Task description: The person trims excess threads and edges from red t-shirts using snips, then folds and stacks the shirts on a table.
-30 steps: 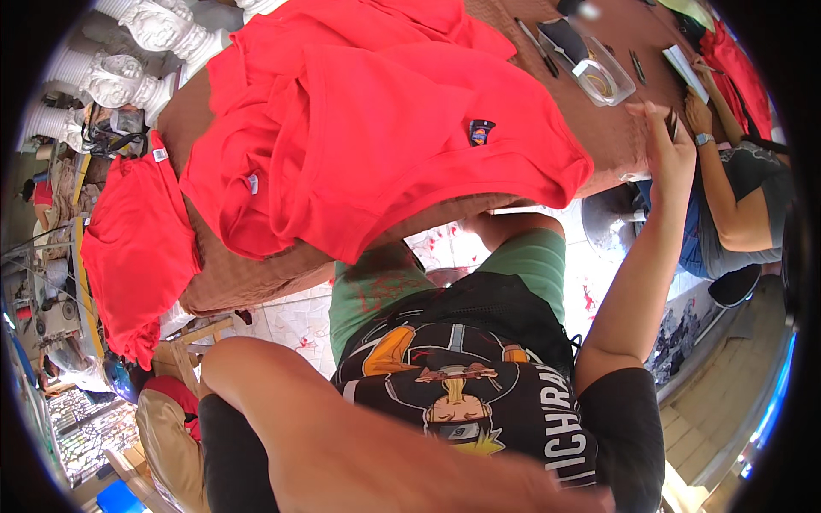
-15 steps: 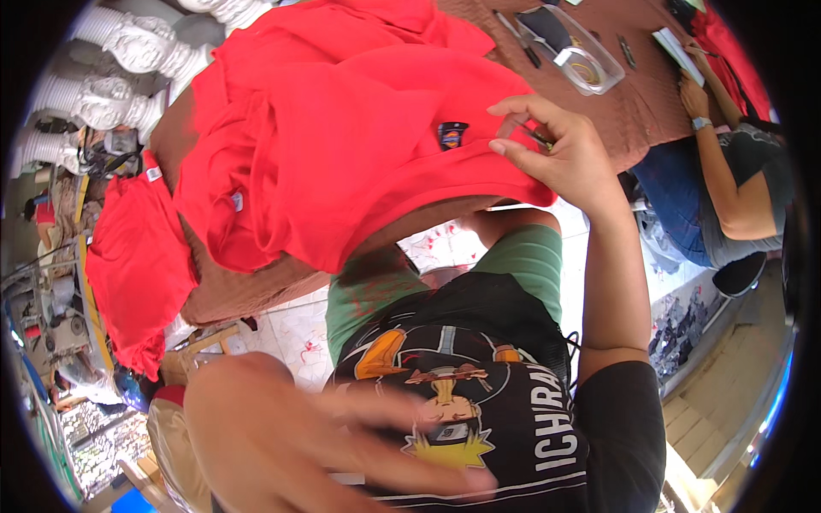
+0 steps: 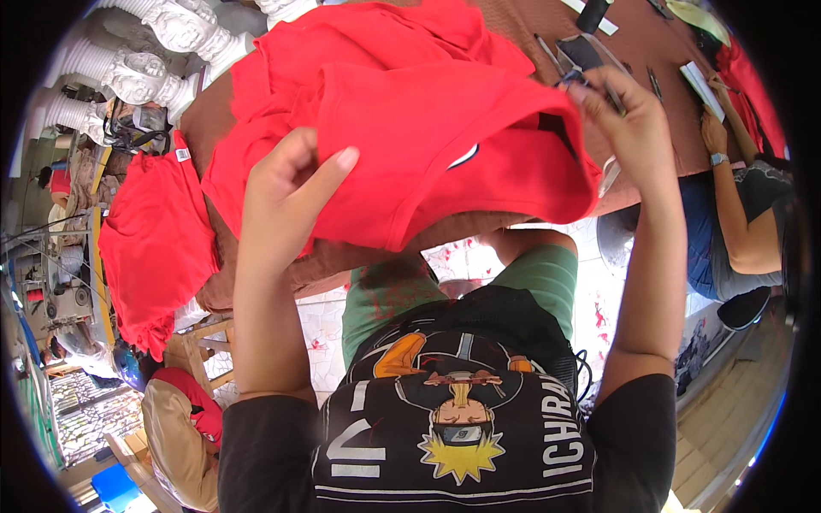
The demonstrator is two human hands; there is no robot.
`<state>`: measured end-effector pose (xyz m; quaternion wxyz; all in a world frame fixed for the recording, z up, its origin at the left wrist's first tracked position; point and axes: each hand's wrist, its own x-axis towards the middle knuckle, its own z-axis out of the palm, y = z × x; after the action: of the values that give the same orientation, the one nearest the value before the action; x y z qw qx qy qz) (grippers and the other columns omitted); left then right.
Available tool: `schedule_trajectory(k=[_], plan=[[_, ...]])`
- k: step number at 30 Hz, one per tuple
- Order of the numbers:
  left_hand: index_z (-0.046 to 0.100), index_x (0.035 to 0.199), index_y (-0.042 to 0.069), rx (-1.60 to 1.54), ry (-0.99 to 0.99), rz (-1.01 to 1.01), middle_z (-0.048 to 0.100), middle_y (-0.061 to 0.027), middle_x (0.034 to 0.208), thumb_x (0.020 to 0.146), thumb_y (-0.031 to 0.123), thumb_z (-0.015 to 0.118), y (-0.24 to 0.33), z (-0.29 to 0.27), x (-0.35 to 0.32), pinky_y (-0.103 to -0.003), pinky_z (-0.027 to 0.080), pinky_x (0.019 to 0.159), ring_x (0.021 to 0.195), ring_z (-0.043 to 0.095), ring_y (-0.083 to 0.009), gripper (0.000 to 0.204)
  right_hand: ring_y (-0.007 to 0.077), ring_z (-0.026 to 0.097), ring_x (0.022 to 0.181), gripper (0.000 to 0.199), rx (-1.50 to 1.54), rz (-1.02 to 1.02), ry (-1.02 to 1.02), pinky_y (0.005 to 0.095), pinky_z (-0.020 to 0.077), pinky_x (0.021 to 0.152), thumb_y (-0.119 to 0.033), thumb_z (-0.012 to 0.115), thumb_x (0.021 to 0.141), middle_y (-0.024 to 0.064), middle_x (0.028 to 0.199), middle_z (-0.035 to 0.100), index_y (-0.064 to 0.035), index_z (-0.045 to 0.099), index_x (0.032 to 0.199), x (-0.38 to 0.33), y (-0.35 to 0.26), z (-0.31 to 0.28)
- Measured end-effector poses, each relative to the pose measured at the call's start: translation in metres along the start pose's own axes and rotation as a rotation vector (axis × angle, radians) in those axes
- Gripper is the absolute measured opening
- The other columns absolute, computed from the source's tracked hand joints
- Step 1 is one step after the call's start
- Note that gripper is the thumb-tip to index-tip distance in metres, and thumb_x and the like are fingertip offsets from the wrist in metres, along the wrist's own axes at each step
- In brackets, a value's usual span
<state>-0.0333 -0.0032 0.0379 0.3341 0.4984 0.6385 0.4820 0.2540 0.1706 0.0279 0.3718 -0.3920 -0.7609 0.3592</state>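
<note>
A red shirt (image 3: 410,128) lies bunched over the front of the table, its near edge lifted into an open loop on the right. My left hand (image 3: 286,184) is closed on the cloth at its left side, thumb on top. At the upper right edge of the loop, my right hand (image 3: 633,124) is closed with its fingertips at the cloth, next to a small dark label (image 3: 573,79). A slim dark tool (image 3: 614,99) shows within the right hand; its kind is not clear. Part of a white and dark patch (image 3: 464,156) peeks out inside the fold.
The table wears a brown cloth (image 3: 513,26). Beyond my right hand lie a black spool (image 3: 594,15) and a dark pen-like item (image 3: 655,84). Another red garment (image 3: 158,239) hangs at the table's left. White ornate balusters (image 3: 145,77) stand far left. A co-worker's arm (image 3: 731,197) is at right.
My left hand has moved up from near my body onto the red cloth. My right hand has shifted up and right, and the shirt's near edge has been raised into a loop.
</note>
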Motion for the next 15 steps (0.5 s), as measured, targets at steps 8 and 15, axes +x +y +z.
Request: schedule_trajectory(k=[8, 15], plan=[[0.065, 0.105, 0.005, 0.416, 0.320, 0.235, 0.068, -0.0089, 0.089, 0.085, 0.027, 0.066, 0.003, -0.010, 0.049, -0.027, 0.049, 0.072, 0.081, 0.064, -0.0162, 0.029, 0.0186, 0.059, 0.075, 0.034, -0.617, -0.076, -0.168, 0.0313, 0.0468, 0.070, -0.020, 0.068, 0.080, 0.0075, 0.082, 0.062, -0.0094, 0.061, 0.113, 0.054, -0.014, -0.049], [0.063, 0.100, 0.009, 0.574, 0.230, 0.487, 0.060, -0.0070, 0.099, 0.074, 0.015, 0.073, -0.004, 0.037, -0.005, -0.036, 0.042, 0.087, 0.095, 0.056, -0.0231, 0.028, 0.0072, 0.054, 0.081, 0.034, -0.053, 0.215, -0.183, 0.0228, 0.0449, 0.071, -0.015, 0.068, 0.082, 0.0004, 0.088, 0.061, -0.0023, 0.062, 0.113, -0.009, 0.037, -0.062]])
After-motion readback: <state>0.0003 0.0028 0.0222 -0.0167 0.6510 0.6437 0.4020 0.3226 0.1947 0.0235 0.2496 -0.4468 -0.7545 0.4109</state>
